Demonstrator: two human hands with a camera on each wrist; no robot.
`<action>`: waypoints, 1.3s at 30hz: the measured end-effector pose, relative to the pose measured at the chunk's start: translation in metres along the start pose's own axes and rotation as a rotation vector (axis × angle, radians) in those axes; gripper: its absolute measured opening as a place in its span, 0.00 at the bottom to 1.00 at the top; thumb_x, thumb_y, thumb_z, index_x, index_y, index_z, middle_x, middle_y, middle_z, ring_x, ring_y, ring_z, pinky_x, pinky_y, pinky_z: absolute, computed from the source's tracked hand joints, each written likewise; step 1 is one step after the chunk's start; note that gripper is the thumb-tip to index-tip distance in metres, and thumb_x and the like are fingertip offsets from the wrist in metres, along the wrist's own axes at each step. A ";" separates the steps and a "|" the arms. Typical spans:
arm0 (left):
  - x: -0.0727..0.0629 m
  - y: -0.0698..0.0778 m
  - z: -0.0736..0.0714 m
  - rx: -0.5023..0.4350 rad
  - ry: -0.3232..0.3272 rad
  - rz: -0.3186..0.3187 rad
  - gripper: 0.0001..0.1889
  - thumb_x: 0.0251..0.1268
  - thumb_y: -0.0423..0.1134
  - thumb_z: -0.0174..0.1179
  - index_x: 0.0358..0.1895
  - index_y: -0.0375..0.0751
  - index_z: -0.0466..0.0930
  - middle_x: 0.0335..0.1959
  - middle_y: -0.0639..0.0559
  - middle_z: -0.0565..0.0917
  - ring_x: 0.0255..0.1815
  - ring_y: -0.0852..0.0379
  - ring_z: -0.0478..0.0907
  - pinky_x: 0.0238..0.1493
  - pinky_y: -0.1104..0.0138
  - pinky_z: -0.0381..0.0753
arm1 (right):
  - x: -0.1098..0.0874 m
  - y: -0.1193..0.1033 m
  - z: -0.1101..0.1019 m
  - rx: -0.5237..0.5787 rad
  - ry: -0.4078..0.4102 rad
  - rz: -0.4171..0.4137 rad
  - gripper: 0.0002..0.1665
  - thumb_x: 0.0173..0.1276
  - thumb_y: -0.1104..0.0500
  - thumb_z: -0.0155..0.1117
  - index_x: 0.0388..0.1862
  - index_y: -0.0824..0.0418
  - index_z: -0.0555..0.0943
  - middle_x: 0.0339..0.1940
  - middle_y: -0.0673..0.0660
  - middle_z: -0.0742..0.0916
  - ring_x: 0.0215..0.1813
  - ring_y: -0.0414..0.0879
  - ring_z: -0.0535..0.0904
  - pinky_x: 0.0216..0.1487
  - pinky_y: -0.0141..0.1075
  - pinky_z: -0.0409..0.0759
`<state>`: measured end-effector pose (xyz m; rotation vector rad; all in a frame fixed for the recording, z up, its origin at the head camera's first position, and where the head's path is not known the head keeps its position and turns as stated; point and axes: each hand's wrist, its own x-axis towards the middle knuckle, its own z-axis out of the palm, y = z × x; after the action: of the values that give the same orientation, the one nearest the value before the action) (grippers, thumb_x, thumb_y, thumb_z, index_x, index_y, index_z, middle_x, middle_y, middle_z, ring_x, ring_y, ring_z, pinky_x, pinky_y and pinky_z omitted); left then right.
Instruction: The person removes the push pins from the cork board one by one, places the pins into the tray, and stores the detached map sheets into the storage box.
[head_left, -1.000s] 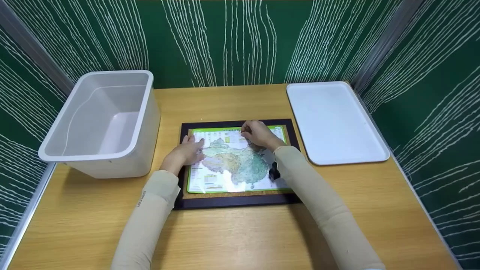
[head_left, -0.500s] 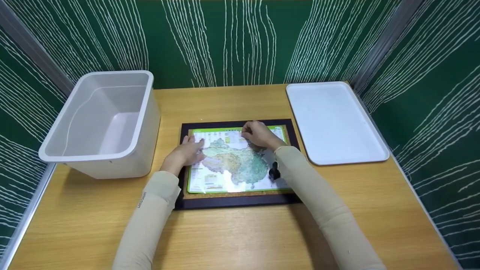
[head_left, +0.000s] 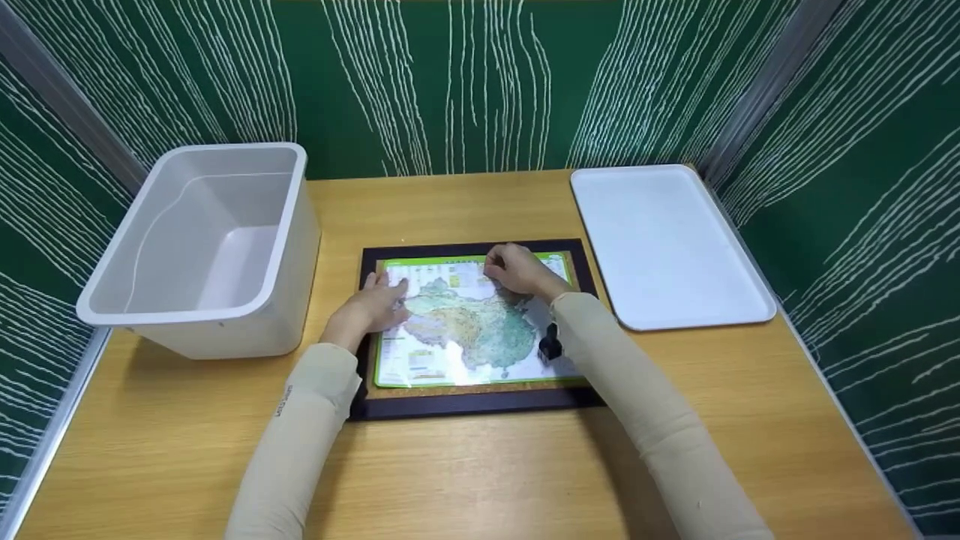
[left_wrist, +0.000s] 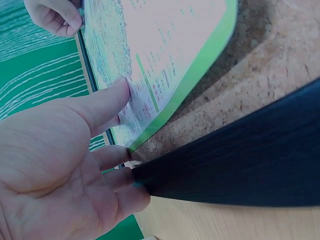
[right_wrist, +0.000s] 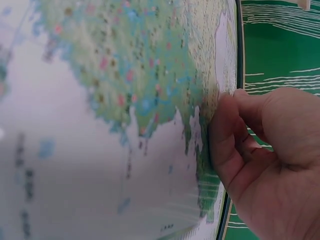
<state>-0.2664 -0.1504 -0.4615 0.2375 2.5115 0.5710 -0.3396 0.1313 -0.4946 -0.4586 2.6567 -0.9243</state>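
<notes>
A green-edged map sheet (head_left: 457,322) lies on a cork board (head_left: 420,391) with a dark frame (head_left: 465,406). My left hand (head_left: 369,306) rests at the left edge, fingers extended. In the left wrist view the thumb (left_wrist: 112,97) touches the map, while the lower fingers (left_wrist: 132,197) reach the frame. Near the map's top edge, my right hand (head_left: 517,268) has its fingers curled. In the right wrist view its thumb and index finger (right_wrist: 225,125) come together at the sheet; whatever is between the tips is hidden, so I cannot tell if they pinch something.
An empty whitish plastic tub (head_left: 289,330) stands at the left. To the right lies a flat white tray (head_left: 667,247). A small black object (head_left: 550,345) shows beside the right sleeve, over the map. Green walls with white lines border the wooden table (head_left: 465,480).
</notes>
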 end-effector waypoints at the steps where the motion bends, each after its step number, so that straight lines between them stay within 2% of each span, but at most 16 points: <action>1: 0.000 0.000 0.000 -0.006 -0.001 0.000 0.34 0.81 0.44 0.49 0.83 0.47 0.45 0.82 0.36 0.33 0.81 0.39 0.22 0.77 0.40 0.39 | -0.001 0.000 0.000 0.018 -0.001 0.006 0.11 0.81 0.54 0.55 0.47 0.61 0.79 0.42 0.56 0.82 0.39 0.48 0.77 0.40 0.39 0.76; 6: 0.000 -0.001 0.000 -0.019 0.004 -0.008 0.34 0.81 0.44 0.49 0.83 0.48 0.46 0.82 0.37 0.33 0.81 0.41 0.22 0.77 0.41 0.35 | -0.006 0.000 -0.004 0.152 -0.024 0.052 0.10 0.80 0.53 0.56 0.47 0.59 0.78 0.40 0.56 0.82 0.33 0.47 0.77 0.31 0.38 0.76; 10: 0.000 -0.001 0.000 -0.029 0.008 -0.003 0.34 0.81 0.44 0.49 0.83 0.47 0.46 0.82 0.37 0.32 0.81 0.41 0.22 0.77 0.41 0.34 | -0.007 0.004 -0.007 0.251 -0.025 0.066 0.11 0.78 0.52 0.59 0.45 0.59 0.81 0.39 0.57 0.83 0.31 0.47 0.79 0.29 0.37 0.78; 14: -0.001 -0.001 0.001 -0.049 0.010 -0.006 0.35 0.81 0.44 0.50 0.83 0.48 0.46 0.82 0.37 0.31 0.81 0.41 0.21 0.77 0.42 0.33 | -0.008 0.010 -0.011 0.397 -0.033 0.104 0.13 0.77 0.52 0.61 0.47 0.61 0.82 0.42 0.59 0.86 0.34 0.49 0.83 0.32 0.39 0.83; 17: -0.002 0.000 0.001 -0.043 0.013 -0.009 0.35 0.81 0.44 0.50 0.83 0.48 0.46 0.82 0.37 0.32 0.81 0.41 0.22 0.77 0.42 0.33 | -0.010 0.012 -0.016 0.547 -0.041 0.152 0.15 0.77 0.52 0.62 0.50 0.63 0.81 0.46 0.62 0.86 0.38 0.51 0.85 0.35 0.40 0.86; 24: -0.001 0.000 0.002 -0.013 0.020 -0.002 0.34 0.82 0.44 0.49 0.83 0.48 0.46 0.82 0.37 0.33 0.81 0.40 0.23 0.77 0.40 0.34 | -0.011 0.020 -0.029 0.734 0.032 0.226 0.15 0.74 0.52 0.63 0.51 0.62 0.82 0.53 0.62 0.85 0.44 0.51 0.85 0.34 0.33 0.83; 28: -0.001 -0.001 0.003 -0.025 0.015 -0.004 0.34 0.82 0.43 0.49 0.83 0.47 0.45 0.83 0.37 0.32 0.81 0.41 0.22 0.77 0.41 0.34 | -0.014 0.024 -0.035 0.886 0.060 0.222 0.15 0.73 0.55 0.63 0.51 0.64 0.81 0.55 0.64 0.85 0.46 0.53 0.85 0.30 0.30 0.80; 34: -0.001 -0.001 0.002 -0.035 0.011 -0.013 0.34 0.82 0.44 0.49 0.83 0.48 0.45 0.83 0.38 0.32 0.81 0.42 0.22 0.77 0.41 0.33 | -0.020 0.032 -0.044 1.227 0.087 0.153 0.06 0.73 0.62 0.63 0.41 0.66 0.83 0.38 0.58 0.88 0.30 0.42 0.81 0.24 0.30 0.74; 36: -0.001 0.000 0.002 -0.042 0.013 -0.016 0.34 0.82 0.44 0.49 0.83 0.48 0.45 0.83 0.39 0.32 0.81 0.42 0.22 0.77 0.42 0.33 | -0.023 0.035 -0.048 1.281 0.088 0.144 0.05 0.73 0.63 0.64 0.41 0.65 0.83 0.35 0.56 0.88 0.29 0.41 0.80 0.22 0.29 0.73; 39: -0.001 0.000 0.001 -0.041 0.014 -0.016 0.34 0.82 0.44 0.48 0.83 0.48 0.45 0.83 0.39 0.32 0.82 0.42 0.22 0.77 0.42 0.32 | -0.028 0.040 -0.055 1.307 0.070 0.148 0.09 0.72 0.63 0.67 0.47 0.66 0.83 0.35 0.56 0.88 0.30 0.42 0.81 0.22 0.29 0.74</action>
<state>-0.2648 -0.1505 -0.4619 0.1990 2.5104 0.6191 -0.3429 0.2022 -0.4741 0.1008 1.5351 -2.2575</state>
